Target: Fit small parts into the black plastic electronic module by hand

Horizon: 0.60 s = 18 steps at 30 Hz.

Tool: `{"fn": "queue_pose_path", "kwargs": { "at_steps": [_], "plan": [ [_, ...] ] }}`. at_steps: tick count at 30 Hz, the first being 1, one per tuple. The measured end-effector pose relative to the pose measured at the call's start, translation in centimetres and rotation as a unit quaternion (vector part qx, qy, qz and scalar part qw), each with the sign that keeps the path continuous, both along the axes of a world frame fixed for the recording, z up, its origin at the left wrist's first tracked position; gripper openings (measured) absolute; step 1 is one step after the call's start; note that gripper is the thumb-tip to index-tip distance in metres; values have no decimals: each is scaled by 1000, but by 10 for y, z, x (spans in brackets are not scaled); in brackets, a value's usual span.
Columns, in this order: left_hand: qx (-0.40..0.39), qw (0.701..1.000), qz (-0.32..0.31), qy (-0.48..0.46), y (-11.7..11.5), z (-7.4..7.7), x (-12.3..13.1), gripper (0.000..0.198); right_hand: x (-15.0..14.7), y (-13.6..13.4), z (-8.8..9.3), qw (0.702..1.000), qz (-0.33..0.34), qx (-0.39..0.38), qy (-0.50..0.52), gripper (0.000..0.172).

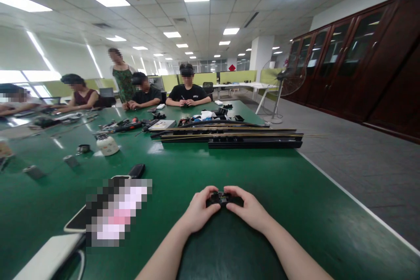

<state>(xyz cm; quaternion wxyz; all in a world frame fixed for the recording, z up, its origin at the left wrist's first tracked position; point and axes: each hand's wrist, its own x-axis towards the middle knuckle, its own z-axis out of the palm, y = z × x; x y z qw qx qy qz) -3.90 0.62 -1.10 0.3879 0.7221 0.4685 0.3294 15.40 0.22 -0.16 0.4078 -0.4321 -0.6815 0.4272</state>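
Observation:
A small black device with what looks like exposed inner parts (pixel 223 199) lies low over the green tabletop (pixel 177 175), right in front of me. My left hand (pixel 202 208) is closed round its left end, thumb at the near side and fingers at the far side. Its right end is gripped the same way by my right hand (pixel 247 208). The finer details of the device are too small to make out, and both its ends are partly covered by my fingers.
To the left lie a phone-like device (pixel 93 203) with a blurred screen and a white box (pixel 49 256) with a cable. Beyond stand a white jar (pixel 107 145) and long black rails (pixel 256 143) across the table. Several people sit at the far side; a fan (pixel 278 92) stands right.

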Motion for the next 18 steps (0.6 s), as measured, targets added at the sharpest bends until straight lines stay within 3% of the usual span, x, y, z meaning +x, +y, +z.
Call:
{"fn": "queue_pose_path", "kwargs": {
  "at_steps": [7, 14, 16, 18],
  "plan": [
    [-6, 1000, 10, -19, 0, -3, 1, 42, -1, 0, -3, 1000, -6, 8, 27, 41],
    [-71, 992, -5, -100, 4, 4, 4, 53, -7, 3, 1, 998, -36, -6, 50, 37],
    [-141, 968, 40, -202, 7, 8, 7, 58, -9, 6, 5, 996, -46, -12, 76, 37],
    [-216, 914, 115, -323, 9, 12, 11, 55, -12, 8, 9, 993, -59, -11, 105, 38]
  ]
}}
